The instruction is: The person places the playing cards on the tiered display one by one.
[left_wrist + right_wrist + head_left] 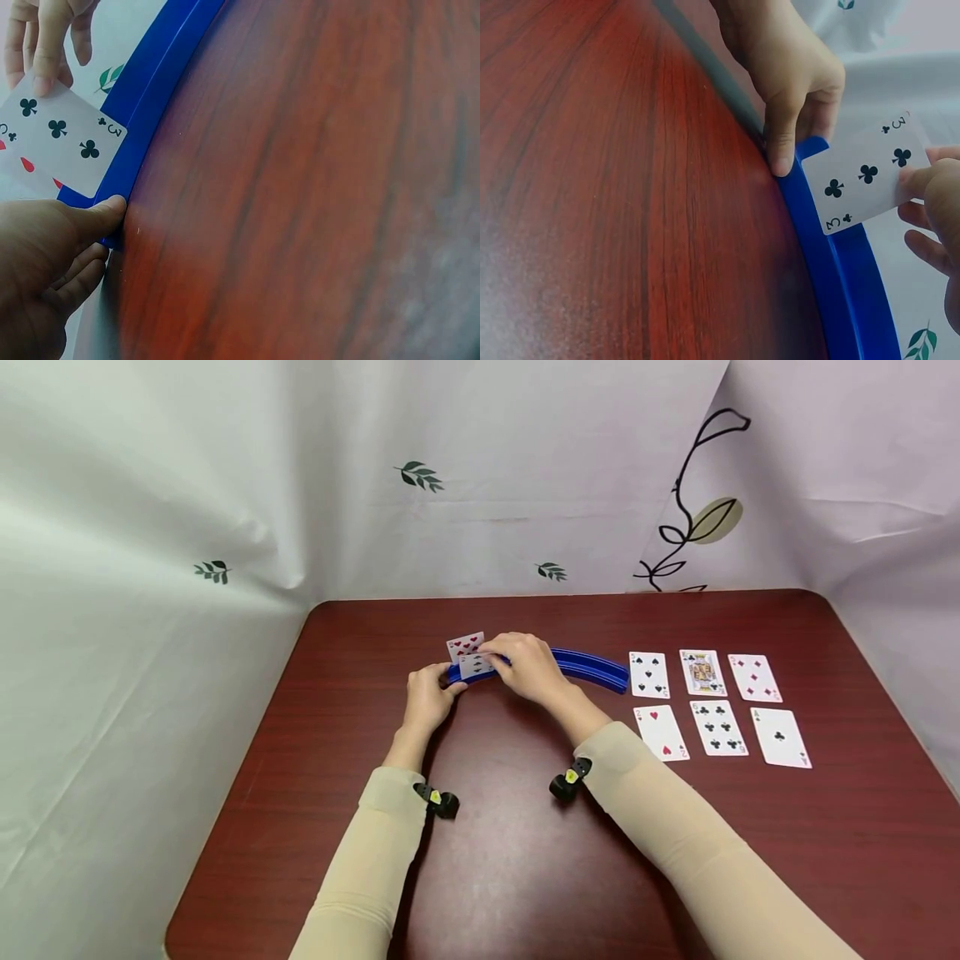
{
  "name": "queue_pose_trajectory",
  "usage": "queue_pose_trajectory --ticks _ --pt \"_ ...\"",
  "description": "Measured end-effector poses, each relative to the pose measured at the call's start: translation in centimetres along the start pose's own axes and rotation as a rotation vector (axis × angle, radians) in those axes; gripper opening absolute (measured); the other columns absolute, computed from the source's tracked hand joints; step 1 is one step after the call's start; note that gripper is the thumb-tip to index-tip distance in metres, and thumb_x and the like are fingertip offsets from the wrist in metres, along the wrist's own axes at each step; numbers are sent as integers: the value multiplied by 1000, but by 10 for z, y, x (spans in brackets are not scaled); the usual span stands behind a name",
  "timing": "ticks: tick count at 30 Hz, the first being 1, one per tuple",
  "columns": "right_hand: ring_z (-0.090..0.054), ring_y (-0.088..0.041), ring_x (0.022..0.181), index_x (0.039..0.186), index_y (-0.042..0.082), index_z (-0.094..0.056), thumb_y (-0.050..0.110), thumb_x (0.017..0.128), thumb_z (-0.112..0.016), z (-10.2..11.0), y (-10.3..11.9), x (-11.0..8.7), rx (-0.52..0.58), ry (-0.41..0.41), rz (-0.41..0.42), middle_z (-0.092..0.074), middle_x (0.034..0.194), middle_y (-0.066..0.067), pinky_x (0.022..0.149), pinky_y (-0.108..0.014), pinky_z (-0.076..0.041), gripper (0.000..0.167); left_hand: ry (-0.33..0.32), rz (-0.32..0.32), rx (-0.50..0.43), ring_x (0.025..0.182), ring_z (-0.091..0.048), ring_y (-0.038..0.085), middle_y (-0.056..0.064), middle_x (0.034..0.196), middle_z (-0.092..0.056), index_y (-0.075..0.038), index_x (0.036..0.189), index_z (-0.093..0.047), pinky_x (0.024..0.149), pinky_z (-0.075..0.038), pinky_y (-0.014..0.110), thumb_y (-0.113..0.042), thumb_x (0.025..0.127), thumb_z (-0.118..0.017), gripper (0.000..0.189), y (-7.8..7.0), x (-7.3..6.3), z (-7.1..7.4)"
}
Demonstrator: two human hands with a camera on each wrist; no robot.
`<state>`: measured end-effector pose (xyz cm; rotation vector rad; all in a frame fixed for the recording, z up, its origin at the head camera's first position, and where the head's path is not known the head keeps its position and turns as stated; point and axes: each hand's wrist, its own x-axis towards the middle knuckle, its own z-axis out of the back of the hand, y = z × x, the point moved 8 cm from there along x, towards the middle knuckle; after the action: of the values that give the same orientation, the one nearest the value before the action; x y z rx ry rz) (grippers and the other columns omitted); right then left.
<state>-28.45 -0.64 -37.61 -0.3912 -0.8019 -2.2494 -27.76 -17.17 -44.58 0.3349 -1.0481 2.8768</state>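
My left hand (426, 697) grips the left end of a curved blue card holder (592, 671), its thumb on the near side and the other fingers round the end. Between thumb and fingers my right hand (528, 668) pinches a three of clubs (868, 174). The card's lower edge is right at the holder's slot in the right wrist view. Behind it a hearts card (465, 643) stands upright at the holder's left part, mostly covered by the three of clubs in the left wrist view.
Right of the holder, cards lie face up in two rows: a five of spades (648, 675), a king (702, 672) and a diamonds card (754, 678) behind; a two of hearts (660, 732), a six of clubs (718, 728) and an ace of clubs (780, 737) in front.
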Motion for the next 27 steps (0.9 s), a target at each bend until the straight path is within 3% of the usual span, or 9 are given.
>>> queue_pose_trajectory --ticks 11,27 --pt "-71 -23 90 107 10 -79 8 96 -70 1 5 3 5 -41 55 -76 99 -5 79 -43 -58 15 8 10 -12 85 -69 28 17 94 -75 4 119 -72 85 -54 42 -13 86 -83 39 1 -1 0" --pt "-71 -23 100 115 8 -78 5 97 -66 -11 4 2 -28 86 57 -76 107 -8 90 -42 -56 21 4 21 -28 87 -70 27 17 96 -75 3 117 -73 82 -56 41 -12 86 -82 36 3 -1 -1"
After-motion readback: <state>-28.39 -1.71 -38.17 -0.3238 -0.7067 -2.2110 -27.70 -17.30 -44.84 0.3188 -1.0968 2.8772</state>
